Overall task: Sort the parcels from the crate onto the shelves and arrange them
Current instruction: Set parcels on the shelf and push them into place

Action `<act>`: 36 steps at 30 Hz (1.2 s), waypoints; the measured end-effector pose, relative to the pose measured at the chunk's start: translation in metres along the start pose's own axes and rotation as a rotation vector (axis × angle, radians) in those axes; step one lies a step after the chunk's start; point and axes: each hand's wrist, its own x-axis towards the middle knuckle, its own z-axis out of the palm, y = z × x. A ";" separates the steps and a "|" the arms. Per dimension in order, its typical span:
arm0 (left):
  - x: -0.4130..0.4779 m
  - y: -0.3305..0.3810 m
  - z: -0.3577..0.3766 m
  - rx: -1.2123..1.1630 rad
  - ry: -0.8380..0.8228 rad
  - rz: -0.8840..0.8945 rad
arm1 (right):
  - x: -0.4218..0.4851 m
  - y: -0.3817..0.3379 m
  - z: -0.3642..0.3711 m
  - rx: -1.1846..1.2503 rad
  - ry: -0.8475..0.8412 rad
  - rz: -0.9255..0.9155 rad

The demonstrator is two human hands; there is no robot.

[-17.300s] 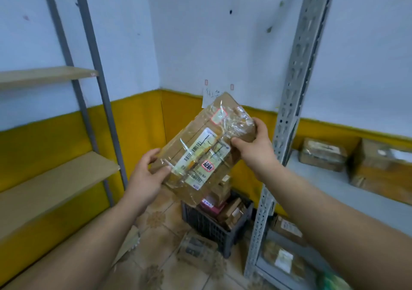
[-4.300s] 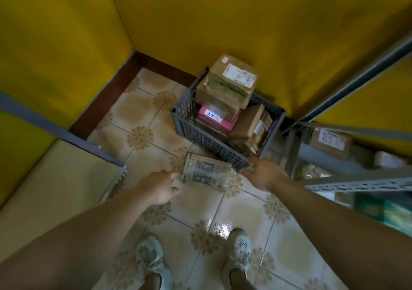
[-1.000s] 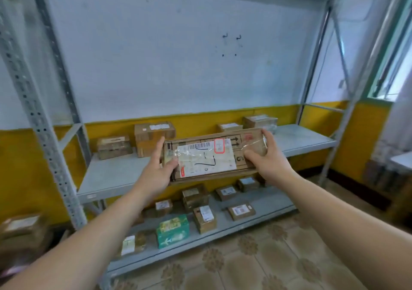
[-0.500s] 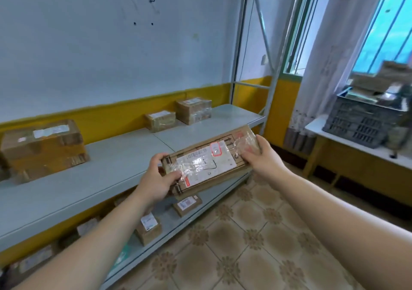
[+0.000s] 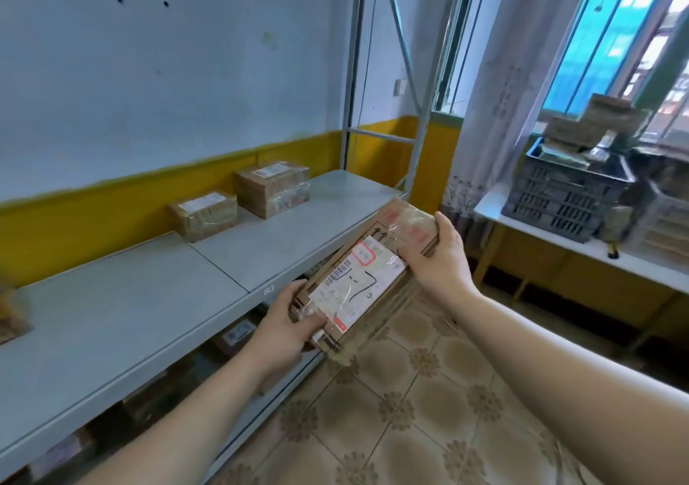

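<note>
I hold a flat brown cardboard parcel (image 5: 367,276) with a white label and clear tape, tilted, in front of the grey metal shelf (image 5: 156,298). My left hand (image 5: 289,326) grips its near lower end. My right hand (image 5: 441,257) grips its far upper end. The parcel hangs just off the shelf's front edge, near the right end. Two taped brown parcels (image 5: 272,188) (image 5: 203,214) stand at the back of that shelf by the yellow wall.
A lower shelf level holds several parcels (image 5: 238,333), partly hidden. A grey crate (image 5: 570,194) piled with parcels sits on a white table (image 5: 581,257) at the right by the window. Metal uprights (image 5: 352,74) frame the shelf's right end. Tiled floor lies below.
My view has swung further right along the shelf. The parcel stays in both hands and is now tilted more steeply, its right end higher.
</note>
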 end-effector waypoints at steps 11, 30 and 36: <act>0.112 0.035 0.086 0.126 0.055 0.085 | 0.126 0.067 -0.030 0.062 -0.024 -0.021; 0.321 -0.049 0.144 0.383 0.163 -0.177 | 0.330 0.222 0.054 -0.208 -0.434 0.146; 0.373 -0.106 0.137 0.371 0.214 -0.358 | 0.378 0.271 0.116 -0.345 -0.607 0.174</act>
